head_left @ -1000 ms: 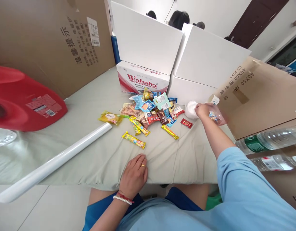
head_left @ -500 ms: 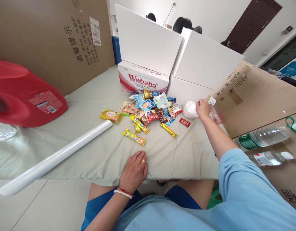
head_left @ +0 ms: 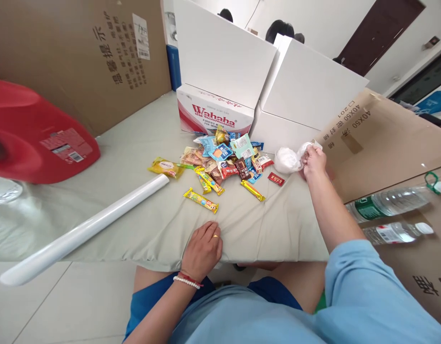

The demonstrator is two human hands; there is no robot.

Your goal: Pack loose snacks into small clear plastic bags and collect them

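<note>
My right hand [head_left: 314, 160] is closed, pinching the edge of a white crumpled plastic bag [head_left: 286, 160] that lies on the green cloth [head_left: 141, 210], just right of a heap of snack packets [head_left: 225, 160]. A small red packet [head_left: 276, 179] lies just below the bag. My left hand [head_left: 203, 249] rests on the cloth's near edge with fingers curled loosely, holding nothing. A yellow candy bar [head_left: 200, 199] lies a short way above that hand.
A white rolled tube [head_left: 84, 231] lies diagonally at the left. A red jug [head_left: 34, 138] sits far left. Cardboard boxes [head_left: 80, 62] and white boxes [head_left: 313, 91] wall the back, with a Wahaha carton [head_left: 213, 114]. Two water bottles [head_left: 392, 215] lie on cardboard at the right. People's heads show behind.
My right hand moved from a clear pinkish bag at the right onto the white plastic bag and closed on its edge. The left hand stayed put.
</note>
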